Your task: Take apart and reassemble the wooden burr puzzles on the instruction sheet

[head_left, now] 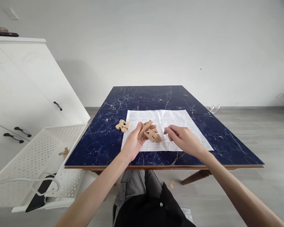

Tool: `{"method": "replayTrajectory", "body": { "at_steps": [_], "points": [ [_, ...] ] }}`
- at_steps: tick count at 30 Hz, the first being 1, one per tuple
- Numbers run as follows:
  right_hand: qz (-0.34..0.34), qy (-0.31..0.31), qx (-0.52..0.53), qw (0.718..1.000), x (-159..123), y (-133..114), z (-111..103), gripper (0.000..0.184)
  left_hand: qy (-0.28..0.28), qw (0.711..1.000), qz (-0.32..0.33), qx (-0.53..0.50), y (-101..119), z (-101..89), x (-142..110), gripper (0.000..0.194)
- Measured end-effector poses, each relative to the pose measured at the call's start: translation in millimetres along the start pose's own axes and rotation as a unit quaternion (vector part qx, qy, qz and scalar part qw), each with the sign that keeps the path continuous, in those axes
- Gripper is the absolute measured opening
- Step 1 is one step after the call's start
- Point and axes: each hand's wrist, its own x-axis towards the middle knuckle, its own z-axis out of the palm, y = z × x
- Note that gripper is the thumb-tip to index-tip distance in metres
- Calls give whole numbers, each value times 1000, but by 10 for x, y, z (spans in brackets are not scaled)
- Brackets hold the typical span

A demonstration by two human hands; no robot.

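Note:
My left hand [134, 140] is closed around several wooden puzzle pieces [149, 135], flat notched bars with dark numbers on them, crossed over one another above the paper sheet. To the right of these pieces, apart from them, my right hand [183, 138] hovers over the sheet with its fingers curled in, and nothing shows in it. A printed paper sheet [174, 118] with creases and small diagrams lies under both hands. Left of the sheet's edge sits an interlocked wooden block puzzle [123, 125] on the table.
The dark blue marble-patterned table [146, 96] stands near a grey-white wall. At left is a white cabinet [26, 82] with a perforated white basket [35, 157] holding a wooden cross-shaped piece [64, 153], a cable and a black flat object [41, 192]. A clear object [214, 108] shows beyond the right edge.

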Motion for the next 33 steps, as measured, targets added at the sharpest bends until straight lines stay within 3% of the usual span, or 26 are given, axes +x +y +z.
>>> {"method": "replayTrajectory", "body": {
  "at_steps": [3,7,10,14,17,22,28,33],
  "points": [
    [3,13,-40,999,133,257,-19,31,11,1000,-10,7,-12,-68,277,38],
    [23,4,-20,1000,249,415,113,26,24,1000,-8,11,-19,-138,653,35],
    [35,-23,-40,998,335,380,293,25,26,999,-17,13,-17,-174,801,34],
    [78,-39,-149,985,436,239,510,38,25,999,-41,20,6,-192,812,35],
    [78,-60,-206,974,488,157,575,25,18,998,-36,45,37,-188,789,39],
    [78,-113,-188,973,587,162,485,23,39,996,-50,61,113,-192,784,38],
    [110,-147,-126,975,822,358,257,30,65,994,-69,48,166,-218,789,34],
    [124,-180,37,975,1178,550,3,33,51,995,-66,63,128,-231,801,40]
  ]
}}
